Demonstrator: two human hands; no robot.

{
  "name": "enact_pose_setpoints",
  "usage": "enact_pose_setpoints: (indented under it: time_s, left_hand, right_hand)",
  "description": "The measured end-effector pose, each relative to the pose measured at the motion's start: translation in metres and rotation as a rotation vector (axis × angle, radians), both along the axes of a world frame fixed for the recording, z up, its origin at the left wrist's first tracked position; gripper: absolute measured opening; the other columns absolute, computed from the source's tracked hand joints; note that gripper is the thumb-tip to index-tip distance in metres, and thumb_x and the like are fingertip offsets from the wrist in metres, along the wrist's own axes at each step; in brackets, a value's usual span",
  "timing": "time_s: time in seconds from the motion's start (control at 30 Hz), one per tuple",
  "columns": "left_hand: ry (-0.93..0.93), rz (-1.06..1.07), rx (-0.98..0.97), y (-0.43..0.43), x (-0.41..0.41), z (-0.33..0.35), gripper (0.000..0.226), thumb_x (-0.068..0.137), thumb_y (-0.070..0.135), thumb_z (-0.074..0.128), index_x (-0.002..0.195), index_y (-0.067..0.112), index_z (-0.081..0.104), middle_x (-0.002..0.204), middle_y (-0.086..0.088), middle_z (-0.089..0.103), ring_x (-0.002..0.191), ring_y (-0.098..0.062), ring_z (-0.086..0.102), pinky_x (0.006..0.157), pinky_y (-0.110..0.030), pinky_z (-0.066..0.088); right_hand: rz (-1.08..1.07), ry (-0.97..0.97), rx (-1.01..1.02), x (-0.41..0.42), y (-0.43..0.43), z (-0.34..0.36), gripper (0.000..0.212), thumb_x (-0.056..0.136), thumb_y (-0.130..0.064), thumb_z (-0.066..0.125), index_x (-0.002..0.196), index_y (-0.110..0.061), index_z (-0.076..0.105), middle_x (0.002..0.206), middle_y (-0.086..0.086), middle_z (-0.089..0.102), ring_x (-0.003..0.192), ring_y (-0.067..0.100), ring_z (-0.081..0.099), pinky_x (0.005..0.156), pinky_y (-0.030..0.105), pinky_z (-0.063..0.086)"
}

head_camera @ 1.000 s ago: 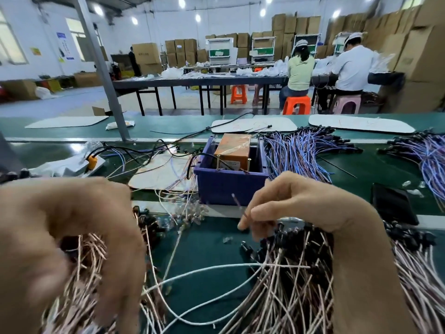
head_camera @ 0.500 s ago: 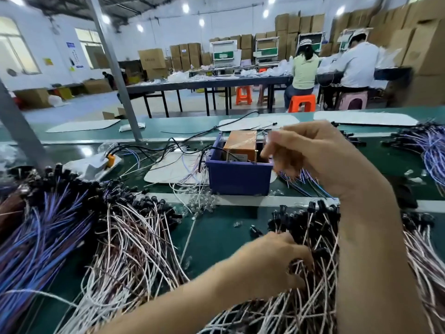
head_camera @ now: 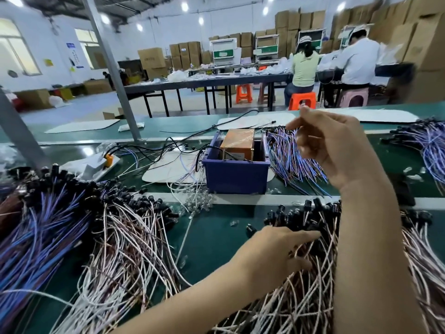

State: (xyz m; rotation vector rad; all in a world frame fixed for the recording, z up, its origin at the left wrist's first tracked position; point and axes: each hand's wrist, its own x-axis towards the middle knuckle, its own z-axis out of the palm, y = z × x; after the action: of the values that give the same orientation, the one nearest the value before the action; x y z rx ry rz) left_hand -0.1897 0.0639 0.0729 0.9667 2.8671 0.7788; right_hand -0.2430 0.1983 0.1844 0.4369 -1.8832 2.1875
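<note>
Wires (head_camera: 304, 300) run near-to-far; black caps (head_camera: 311, 208) farthest.

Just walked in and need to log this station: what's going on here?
A person is sorting wire leads on a green bench. Their left hand, outstretched, reaches into the pinkish wire pile with black caps. Their right hand hangs raised, loosely open, over the purple wires beside the blue bin.

Item 1: pink-and-white leads (head_camera: 301, 297), thin twisted wires, each tipped with black caps (head_camera: 301, 213). They form a loose heap of fanned, crossing strands, with the caps massed along its 12 o'clock edge. The heap lies at 5 o'clock in the view.

Item 2: blue-and-purple leads (head_camera: 289, 160), a loose slanting sheaf, just off centre toward 3 o'clock.
</note>
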Motion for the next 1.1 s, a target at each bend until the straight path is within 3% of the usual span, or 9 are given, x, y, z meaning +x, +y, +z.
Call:
enact_pose_setpoints:
  time_s: [0.13, 0.23, 0.37, 0.43, 0.6, 0.77, 0.9, 1.03, 1.1]
  left_hand:
    - [0.029, 0.018, 0.016, -0.029, -0.005, 0.002, 0.042, 0.093, 0.042, 0.056, 0.134, 0.039, 0.048, 0.128, 0.009, 0.057, 0.116, -0.011, 0.053, 0.100, -0.033, 0.044]
    - [0.126, 0.257, -0.026, -0.081, -0.034, 0.009, 0.026, 0.092, 0.030, 0.058, 0.117, 0.027, 0.063, 0.114, 0.004, 0.063, 0.105, -0.015, 0.058, 0.094, -0.035, 0.047]
    - [0.063, 0.724, -0.531, -0.150, -0.076, 0.009, 0.041, 0.098, 0.034, 0.050, 0.136, 0.020, 0.048, 0.130, -0.011, 0.052, 0.122, -0.030, 0.046, 0.102, -0.041, 0.042]
    - [0.001, 0.769, -0.706, -0.169, -0.083, 0.001, 0.037, 0.098, 0.033, 0.050, 0.133, 0.020, 0.054, 0.127, -0.012, 0.055, 0.121, -0.030, 0.048, 0.100, -0.040, 0.043]
    - [0.239, 0.782, -0.823, -0.178, -0.087, -0.006, 0.028, 0.098, 0.022, 0.050, 0.121, 0.033, 0.063, 0.112, -0.003, 0.062, 0.114, -0.022, 0.049, 0.096, -0.035, 0.035]
    - [0.310, 0.748, -0.538, -0.169, -0.077, 0.022, 0.053, 0.095, 0.037, 0.055, 0.144, 0.038, 0.037, 0.108, -0.008, 0.063, 0.097, -0.024, 0.061, 0.088, -0.035, 0.049]
    - [0.536, 0.594, -0.077, -0.144, -0.071, 0.076, 0.054, 0.088, 0.026, 0.064, 0.140, 0.028, 0.046, 0.093, -0.009, 0.071, 0.078, -0.023, 0.066, 0.077, -0.040, 0.057]
    - [0.736, 0.394, 0.258, -0.114, -0.060, 0.125, 0.044, 0.084, 0.022, 0.070, 0.127, 0.020, 0.059, 0.079, 0.013, 0.065, 0.064, 0.007, 0.058, 0.072, -0.006, 0.048]
    - [0.721, 0.335, 0.420, -0.099, -0.053, 0.136, 0.036, 0.084, 0.024, 0.070, 0.119, 0.027, 0.061, 0.074, 0.024, 0.060, 0.063, 0.009, 0.060, 0.066, -0.002, 0.046]
  right_hand:
    - [-0.011, -0.027, 0.060, -0.002, -0.001, -0.001, 0.037, 0.094, -0.029, 0.058, 0.063, -0.019, 0.075, 0.058, -0.001, 0.062, 0.050, 0.009, 0.050, 0.045, 0.016, 0.039]
    - [-0.027, -0.059, 0.094, -0.004, -0.002, -0.002, 0.036, 0.094, -0.029, 0.058, 0.064, -0.017, 0.075, 0.058, 0.001, 0.062, 0.051, 0.012, 0.049, 0.047, 0.018, 0.040]
    - [-0.052, -0.094, 0.175, -0.006, -0.010, -0.005, 0.032, 0.095, -0.027, 0.056, 0.072, -0.012, 0.073, 0.058, 0.002, 0.063, 0.051, 0.014, 0.049, 0.051, 0.022, 0.040]
    - [-0.047, -0.104, 0.182, -0.005, -0.015, -0.006, 0.032, 0.096, -0.026, 0.056, 0.075, -0.009, 0.072, 0.058, 0.003, 0.062, 0.050, 0.014, 0.049, 0.052, 0.024, 0.039]
    - [-0.050, -0.108, 0.223, -0.009, -0.025, -0.009, 0.031, 0.096, -0.025, 0.056, 0.078, -0.005, 0.072, 0.054, 0.000, 0.062, 0.044, 0.011, 0.048, 0.050, 0.023, 0.039]
    - [-0.024, -0.120, 0.264, -0.015, -0.035, -0.013, 0.031, 0.097, -0.023, 0.054, 0.081, -0.002, 0.071, 0.052, 0.001, 0.062, 0.041, 0.011, 0.049, 0.045, 0.021, 0.038]
    - [0.146, -0.223, 0.219, -0.016, -0.055, -0.017, 0.031, 0.101, -0.030, 0.047, 0.098, -0.006, 0.066, 0.059, 0.009, 0.068, 0.043, 0.016, 0.057, 0.043, 0.022, 0.046]
    - [0.490, -0.502, 0.141, -0.014, -0.086, -0.022, 0.054, 0.098, -0.055, 0.031, 0.114, -0.011, 0.057, 0.080, 0.024, 0.072, 0.055, 0.027, 0.068, 0.049, 0.027, 0.054]
    - [0.591, -0.565, 0.123, -0.015, -0.097, -0.027, 0.062, 0.096, -0.059, 0.029, 0.108, -0.007, 0.060, 0.085, 0.023, 0.072, 0.061, 0.031, 0.070, 0.052, 0.029, 0.056]
